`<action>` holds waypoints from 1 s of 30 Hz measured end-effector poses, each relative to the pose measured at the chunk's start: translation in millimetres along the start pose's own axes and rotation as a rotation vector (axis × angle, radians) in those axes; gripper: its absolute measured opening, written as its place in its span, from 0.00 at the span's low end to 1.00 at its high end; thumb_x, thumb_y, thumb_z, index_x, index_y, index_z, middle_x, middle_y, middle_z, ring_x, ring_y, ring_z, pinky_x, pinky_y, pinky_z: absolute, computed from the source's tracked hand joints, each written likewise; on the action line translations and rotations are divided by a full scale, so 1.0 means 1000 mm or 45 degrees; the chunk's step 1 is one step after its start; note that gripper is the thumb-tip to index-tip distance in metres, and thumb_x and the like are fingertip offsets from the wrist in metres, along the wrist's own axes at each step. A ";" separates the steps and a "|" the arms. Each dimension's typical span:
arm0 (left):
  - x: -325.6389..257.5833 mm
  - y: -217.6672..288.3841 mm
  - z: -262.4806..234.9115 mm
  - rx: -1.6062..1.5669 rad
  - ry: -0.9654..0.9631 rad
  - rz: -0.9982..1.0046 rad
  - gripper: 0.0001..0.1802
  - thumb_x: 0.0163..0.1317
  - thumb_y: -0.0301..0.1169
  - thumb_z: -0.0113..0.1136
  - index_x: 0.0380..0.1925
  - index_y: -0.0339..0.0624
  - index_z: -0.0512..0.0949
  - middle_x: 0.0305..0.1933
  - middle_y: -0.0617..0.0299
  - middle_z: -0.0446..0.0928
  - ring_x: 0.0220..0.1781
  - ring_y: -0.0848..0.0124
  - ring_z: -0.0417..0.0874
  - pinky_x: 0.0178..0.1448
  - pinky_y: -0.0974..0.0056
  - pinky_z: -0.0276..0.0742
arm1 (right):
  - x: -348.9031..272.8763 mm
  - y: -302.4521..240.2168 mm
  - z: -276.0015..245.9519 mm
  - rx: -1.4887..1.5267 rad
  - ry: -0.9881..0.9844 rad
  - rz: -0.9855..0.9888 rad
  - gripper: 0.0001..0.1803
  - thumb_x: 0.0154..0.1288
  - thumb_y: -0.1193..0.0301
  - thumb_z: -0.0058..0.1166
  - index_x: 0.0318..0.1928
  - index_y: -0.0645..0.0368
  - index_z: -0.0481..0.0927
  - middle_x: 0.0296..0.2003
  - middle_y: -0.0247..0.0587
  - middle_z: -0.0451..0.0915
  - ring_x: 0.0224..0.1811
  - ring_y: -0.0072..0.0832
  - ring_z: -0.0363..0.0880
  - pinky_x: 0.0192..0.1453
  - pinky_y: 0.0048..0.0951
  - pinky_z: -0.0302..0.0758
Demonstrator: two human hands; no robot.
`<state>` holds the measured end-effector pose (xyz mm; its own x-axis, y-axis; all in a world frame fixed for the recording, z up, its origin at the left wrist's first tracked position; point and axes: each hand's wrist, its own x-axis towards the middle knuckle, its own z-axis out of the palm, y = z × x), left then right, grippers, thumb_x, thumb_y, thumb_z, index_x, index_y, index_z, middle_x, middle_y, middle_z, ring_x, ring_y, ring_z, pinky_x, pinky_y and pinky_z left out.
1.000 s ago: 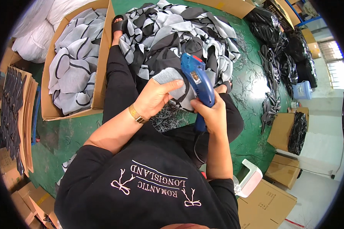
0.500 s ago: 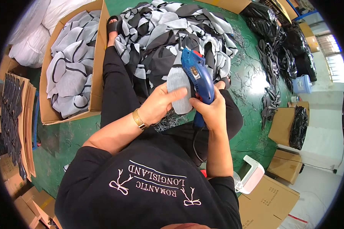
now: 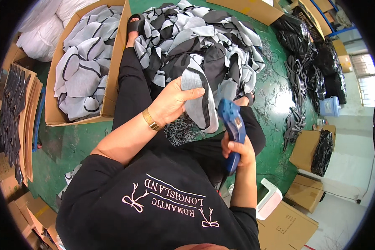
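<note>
In the head view, your left hand (image 3: 171,100) pinched a grey fabric piece (image 3: 194,113) by its near side, thumb laid flat on top and fingers tucked underneath. That hold probably served to keep its black band (image 3: 206,106) uncovered, since the band ran right by your thumb tip and the lower end hung free below the grip. Whether the far end joined the heap, I couldn't tell; the overlapping greys blurred together there.

Your right hand (image 3: 242,149) was wrapped around the handle of a blue handheld tool (image 3: 236,125), its head pointing away from you, just right of the fabric. Gripping it that low likely kept your fingers well behind the head, and the black cord (image 3: 223,181) trailed below your palm, away from the cloth.

Beyond both grips lay the fabric heap (image 3: 212,31), spread between your feet, presumably for easy reach. Left of your left hand stood a carton (image 3: 117,66) of banded grey pieces (image 3: 82,79), close alongside your leg. Thread scraps (image 3: 181,132) littered the floor beneath the pinch.
</note>
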<state>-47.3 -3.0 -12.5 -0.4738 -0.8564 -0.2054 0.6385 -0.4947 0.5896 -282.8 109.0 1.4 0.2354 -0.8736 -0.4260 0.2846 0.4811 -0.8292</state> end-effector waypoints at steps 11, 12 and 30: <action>-0.003 0.013 -0.002 0.219 -0.188 0.077 0.17 0.56 0.19 0.64 0.47 0.38 0.74 0.42 0.66 0.79 0.43 0.77 0.80 0.51 0.69 0.76 | -0.029 0.007 -0.009 0.039 -0.065 0.315 0.19 0.41 0.74 0.67 0.35 0.66 0.76 0.23 0.38 0.75 0.17 0.27 0.74 0.24 0.26 0.73; -0.003 0.013 -0.002 0.252 -0.216 0.073 0.18 0.56 0.19 0.64 0.47 0.38 0.74 0.42 0.66 0.79 0.43 0.78 0.79 0.51 0.69 0.75 | -0.029 0.007 -0.008 0.009 -0.072 0.320 0.19 0.41 0.74 0.67 0.35 0.66 0.76 0.23 0.37 0.75 0.17 0.27 0.74 0.24 0.26 0.73; -0.005 0.009 -0.001 0.288 -0.248 -0.028 0.19 0.56 0.21 0.64 0.49 0.40 0.75 0.44 0.68 0.79 0.45 0.79 0.78 0.54 0.69 0.73 | -0.029 0.007 -0.010 -0.043 -0.066 0.333 0.18 0.40 0.76 0.66 0.35 0.66 0.77 0.23 0.38 0.76 0.18 0.27 0.74 0.24 0.26 0.73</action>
<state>-38.5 -3.5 -6.4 -0.6077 -0.7902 -0.0792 0.4857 -0.4487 0.7502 -296.5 137.5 4.4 0.3441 -0.7143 -0.6093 0.1768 0.6867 -0.7051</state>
